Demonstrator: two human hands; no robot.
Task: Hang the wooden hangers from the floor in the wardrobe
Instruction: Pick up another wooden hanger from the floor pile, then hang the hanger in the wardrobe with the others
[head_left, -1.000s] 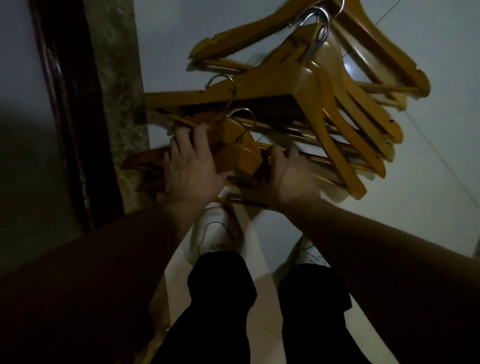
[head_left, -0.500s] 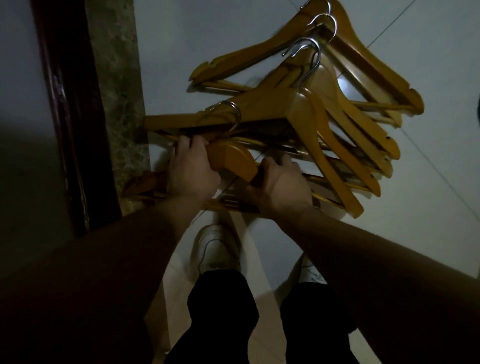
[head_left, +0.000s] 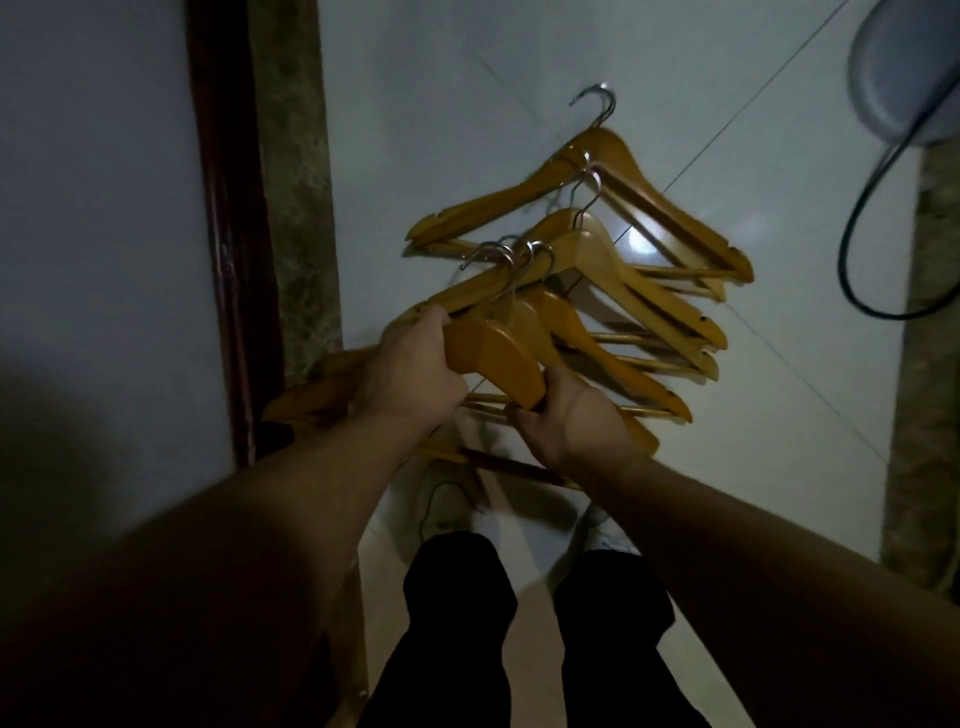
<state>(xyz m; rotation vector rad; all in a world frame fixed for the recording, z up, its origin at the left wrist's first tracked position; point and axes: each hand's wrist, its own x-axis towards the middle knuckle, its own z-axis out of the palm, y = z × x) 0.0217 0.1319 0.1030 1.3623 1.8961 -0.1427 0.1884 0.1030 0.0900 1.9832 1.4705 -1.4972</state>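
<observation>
Moved since a moment ago: both hands have lifted a bunch of orange-brown wooden hangers (head_left: 493, 358) up off the heap and toward the person, and a round grey thing (head_left: 893, 78) has come into view.
Landmark: the dark red-brown wooden post (head_left: 223, 260) stands at the side of the white tile floor (head_left: 441, 104).
Left hand (head_left: 410, 364): it is just right of the post, with its fingers curled tight around the near end of the bunch.
Right hand (head_left: 571, 421): it is further right of the post, with its fingers wrapped under the other side of the same bunch.
Why two hands: I think several hangers are being taken at once, and they would slide apart in one hand.
Pile of hangers (head_left: 654, 200): it lies flat on the floor, well to the right of the post, just past the bunch, with the hangers overlapping like a fan.
Why still there: they look not yet picked up, and no wardrobe shows.
Hangers counted: at least six in all. About three are in the hands, but they overlap too much to be sure.
Silver hooks (head_left: 597, 104) counted: five that I can pick out.
White shoes (head_left: 447, 504) counted: two, below the bunch and right of the post.
Black cable (head_left: 857, 234) counted: one, far right of the post, curving down from the round grey thing.
</observation>
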